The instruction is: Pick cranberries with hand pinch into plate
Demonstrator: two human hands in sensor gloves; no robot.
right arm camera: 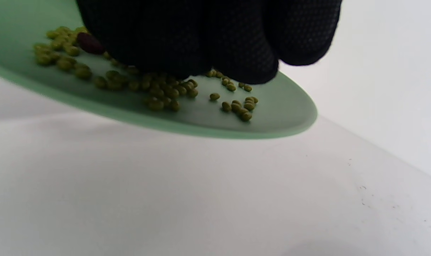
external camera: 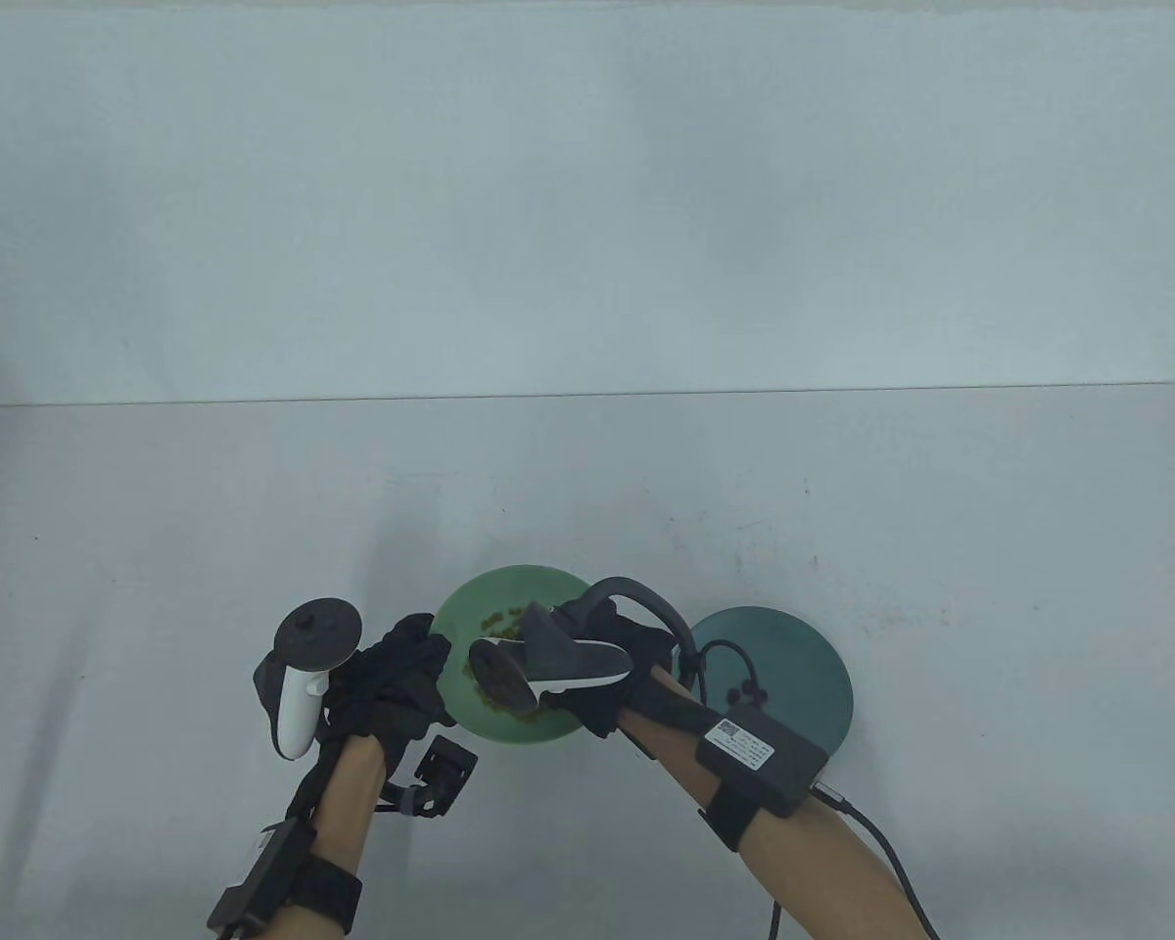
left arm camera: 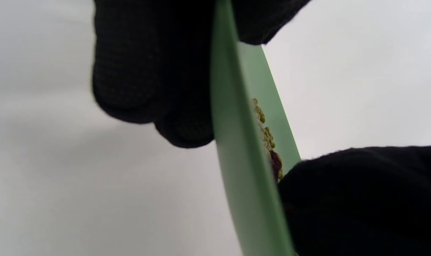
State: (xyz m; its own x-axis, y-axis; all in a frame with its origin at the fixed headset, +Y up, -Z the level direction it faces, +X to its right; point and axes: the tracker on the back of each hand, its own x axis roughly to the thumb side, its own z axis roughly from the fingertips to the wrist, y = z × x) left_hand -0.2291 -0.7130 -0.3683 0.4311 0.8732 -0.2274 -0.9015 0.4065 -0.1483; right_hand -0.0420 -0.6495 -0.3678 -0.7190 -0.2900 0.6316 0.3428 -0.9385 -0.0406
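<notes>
A light green plate [external camera: 490, 597] holds many small green beans [right arm camera: 165, 92] and a dark red cranberry [right arm camera: 89, 42]. My left hand [external camera: 406, 676] grips this plate's left rim [left arm camera: 240, 160], with fingers [left arm camera: 148, 71] on the outside. My right hand [external camera: 627, 646] reaches over the plate from the right. Its fingers [right arm camera: 208, 46] are bunched and press down among the beans, just right of the cranberry. The fingertips are hidden, so I cannot tell if they pinch anything. The cranberry also shows in the left wrist view [left arm camera: 275, 161], next to the right glove [left arm camera: 361, 199]. A dark teal plate [external camera: 793, 676] lies to the right, partly under my right forearm.
The two plates sit close together near the front middle of the white table [external camera: 842, 490]. A white wall rises behind the table's far edge.
</notes>
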